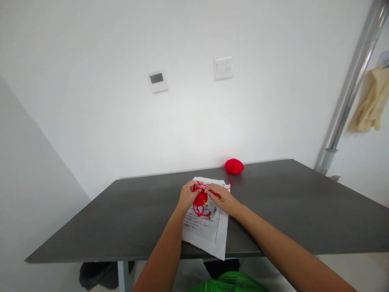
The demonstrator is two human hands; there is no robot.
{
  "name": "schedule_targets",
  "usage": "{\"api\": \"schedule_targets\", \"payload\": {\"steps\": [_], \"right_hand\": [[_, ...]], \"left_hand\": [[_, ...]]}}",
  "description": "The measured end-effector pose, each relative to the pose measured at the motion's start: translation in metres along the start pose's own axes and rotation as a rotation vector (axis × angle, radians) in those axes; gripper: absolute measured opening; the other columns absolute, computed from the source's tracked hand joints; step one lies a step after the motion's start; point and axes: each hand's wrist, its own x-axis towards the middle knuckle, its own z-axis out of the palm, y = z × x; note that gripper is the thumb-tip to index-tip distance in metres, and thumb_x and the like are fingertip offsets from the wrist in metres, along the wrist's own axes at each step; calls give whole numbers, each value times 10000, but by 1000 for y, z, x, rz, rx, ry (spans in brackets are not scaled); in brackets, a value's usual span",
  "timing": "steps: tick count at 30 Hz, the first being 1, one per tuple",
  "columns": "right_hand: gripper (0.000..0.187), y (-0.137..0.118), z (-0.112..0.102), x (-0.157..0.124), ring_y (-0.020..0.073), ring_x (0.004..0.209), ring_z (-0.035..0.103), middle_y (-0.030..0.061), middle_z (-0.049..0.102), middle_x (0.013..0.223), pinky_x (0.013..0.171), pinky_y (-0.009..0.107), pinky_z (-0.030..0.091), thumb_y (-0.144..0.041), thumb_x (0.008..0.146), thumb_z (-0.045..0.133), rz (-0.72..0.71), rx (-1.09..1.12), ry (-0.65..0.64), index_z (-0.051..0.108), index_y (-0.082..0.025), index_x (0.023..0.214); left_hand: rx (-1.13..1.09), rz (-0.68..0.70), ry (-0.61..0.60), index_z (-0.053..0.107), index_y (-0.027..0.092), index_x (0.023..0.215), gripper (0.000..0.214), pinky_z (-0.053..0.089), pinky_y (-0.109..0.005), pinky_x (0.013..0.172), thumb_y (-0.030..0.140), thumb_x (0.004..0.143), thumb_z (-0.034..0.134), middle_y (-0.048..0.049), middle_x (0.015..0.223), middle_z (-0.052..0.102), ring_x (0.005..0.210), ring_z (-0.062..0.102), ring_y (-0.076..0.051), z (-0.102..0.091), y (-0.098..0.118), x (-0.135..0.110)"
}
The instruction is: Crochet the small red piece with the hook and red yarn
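Red crochet work (200, 198) is pinched in the fingers of my left hand (187, 195), above a printed sheet of paper (203, 235). A small yellow stitch marker (206, 202) hangs at its lower right edge. My right hand (223, 197) is closed around a crochet hook (217, 195) with a red handle and a thin metal shaft pointing right. The hook's working tip is hidden by the fingers and yarn. Loose red yarn (200, 211) dangles below the work, and another strand leads to a red yarn ball (234, 166) at the back of the table.
The dark grey table (146, 215) stands against a white wall carrying a thermostat (158, 82) and a light switch (223, 68). A metal pole (352, 89) and cream clothing (369, 99) are at the right. Below the table's left side is a black bag (97, 273).
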Motion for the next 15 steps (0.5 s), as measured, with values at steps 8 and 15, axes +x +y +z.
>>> {"api": "schedule_targets", "payload": {"steps": [8,15], "right_hand": [[141,14,3,1,171,774,561,22,622,778,724,285,422,-236,830,477,191,211,103,597,-184,779],[119,18,1,4,162,703,575,11,610,695,694,295,448,-254,779,530,300,497,140,592,-173,716]], "left_hand": [[-88,-40,9,643,139,810,216,435,-241,634,135,596,616,-12,679,605,671,562,-139,0,0,0],[-106,-61,1,645,138,812,219,436,-241,633,144,594,632,-15,683,609,675,569,-141,0,1,-1]]}}
